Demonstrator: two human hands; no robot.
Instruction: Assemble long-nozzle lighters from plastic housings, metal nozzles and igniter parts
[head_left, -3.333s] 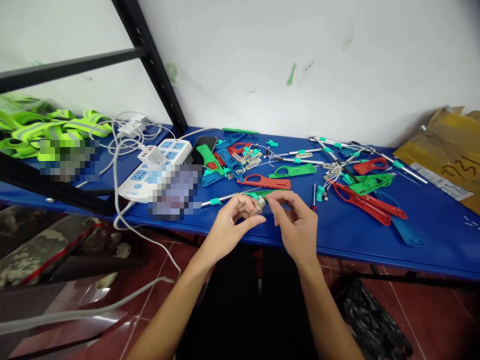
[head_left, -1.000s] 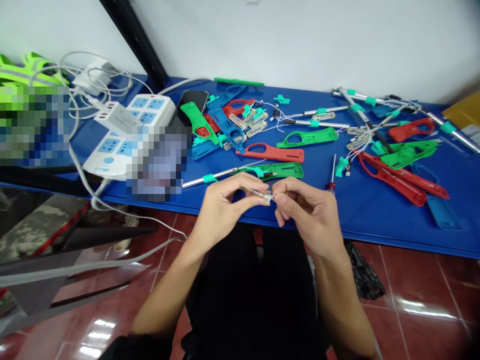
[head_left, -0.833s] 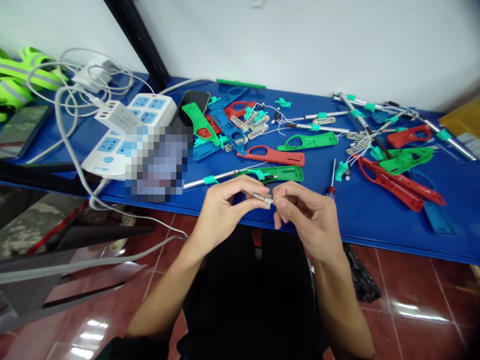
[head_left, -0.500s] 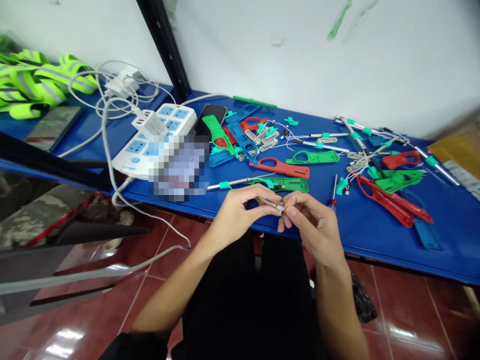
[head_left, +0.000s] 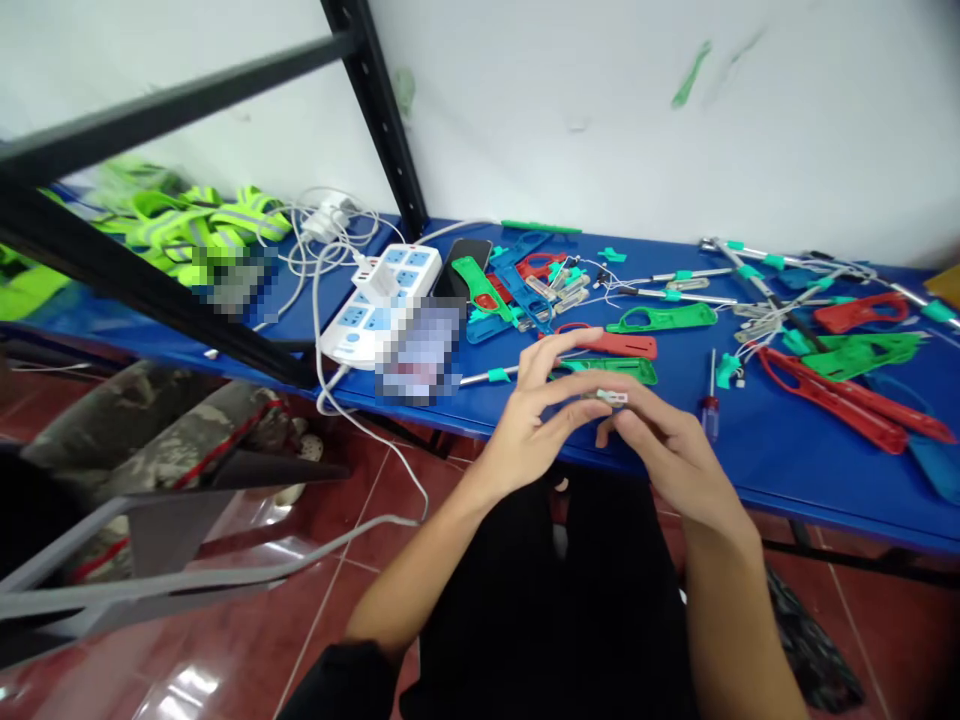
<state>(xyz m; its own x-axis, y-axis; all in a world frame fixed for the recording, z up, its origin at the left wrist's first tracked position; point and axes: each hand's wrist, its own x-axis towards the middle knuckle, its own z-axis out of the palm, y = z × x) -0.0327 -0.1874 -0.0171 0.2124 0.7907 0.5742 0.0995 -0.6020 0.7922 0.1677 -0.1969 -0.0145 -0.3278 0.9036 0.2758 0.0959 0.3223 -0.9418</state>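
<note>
Pinched between thumb and index of my left hand (head_left: 536,425) is a small clear lighter tank (head_left: 612,397), its whitish end facing right. My right hand (head_left: 675,455) is closed around that end, thumb bent in; my fingers partly hide the piece. Behind my hands lie a green lighter shell half (head_left: 619,369), a red shell half (head_left: 626,344) and a metal lighter tube (head_left: 480,377) with a teal piece on it. A screwdriver (head_left: 710,405) with a clear, red-marked handle lies right of my right hand.
A white power strip (head_left: 352,335) with cables and a pixelated phone (head_left: 420,350) are at left. Green, red and blue shells, wires and metal tubes (head_left: 742,270) spread along the blue shelf (head_left: 795,490). A black rack post (head_left: 386,120) rises at the back left.
The view has shifted left, so everything sits farther right in the picture. My left fingers have lifted and spread somewhat, and the clear tank now shows its whitish end pointing right.
</note>
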